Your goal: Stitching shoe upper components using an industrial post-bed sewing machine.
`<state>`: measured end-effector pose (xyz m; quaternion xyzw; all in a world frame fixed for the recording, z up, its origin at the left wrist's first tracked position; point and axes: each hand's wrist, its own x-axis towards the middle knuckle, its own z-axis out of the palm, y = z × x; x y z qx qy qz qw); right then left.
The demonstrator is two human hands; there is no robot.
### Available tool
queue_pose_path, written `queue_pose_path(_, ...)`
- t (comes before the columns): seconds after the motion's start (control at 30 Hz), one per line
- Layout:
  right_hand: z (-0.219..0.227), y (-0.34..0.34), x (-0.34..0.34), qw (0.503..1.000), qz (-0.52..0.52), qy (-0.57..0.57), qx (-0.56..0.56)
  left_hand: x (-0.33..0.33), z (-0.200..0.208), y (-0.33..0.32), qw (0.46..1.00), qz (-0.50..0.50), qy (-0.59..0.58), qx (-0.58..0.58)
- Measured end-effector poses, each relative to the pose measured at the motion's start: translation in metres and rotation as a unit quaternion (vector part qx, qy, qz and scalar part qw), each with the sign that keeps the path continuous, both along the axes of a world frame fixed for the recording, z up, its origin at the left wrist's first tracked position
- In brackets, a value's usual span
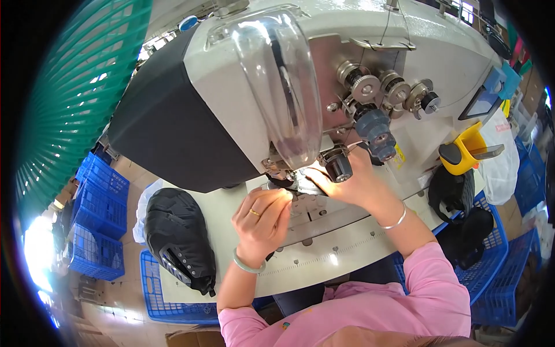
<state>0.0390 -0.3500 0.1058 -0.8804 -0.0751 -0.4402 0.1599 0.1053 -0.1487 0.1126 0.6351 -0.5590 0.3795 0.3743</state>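
Left fingers (267, 205) in a curl

Head-worn wide fisheye view, left of a side-by-side pair, looking down and forward from above the pink shirt (376, 309); the sewing machine (225, 104) looms close, left hand (263, 217) and right hand (354, 180) near centre, floor (118, 298) farther off.

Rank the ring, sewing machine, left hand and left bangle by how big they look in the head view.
1. Sewing machine
2. Left hand
3. Left bangle
4. Ring
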Motion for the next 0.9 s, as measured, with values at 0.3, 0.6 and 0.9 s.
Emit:
queue_pose_path(0.3,0.010,0.036,-0.014,0.999,0.014,-0.021,0.033,0.012,-0.001,0.004,0.964,0.071,0.246,-0.074)
queue_pose_path(0.6,0.013,0.046,-0.015,0.985,0.031,0.070,0.154,0.034,0.000,-0.009,0.874,-0.070,0.467,-0.119)
queue_pose_path(0.9,0.004,0.023,-0.042,0.997,0.043,0.063,-0.002,0.052,-0.010,-0.014,0.866,-0.112,0.484,-0.059)
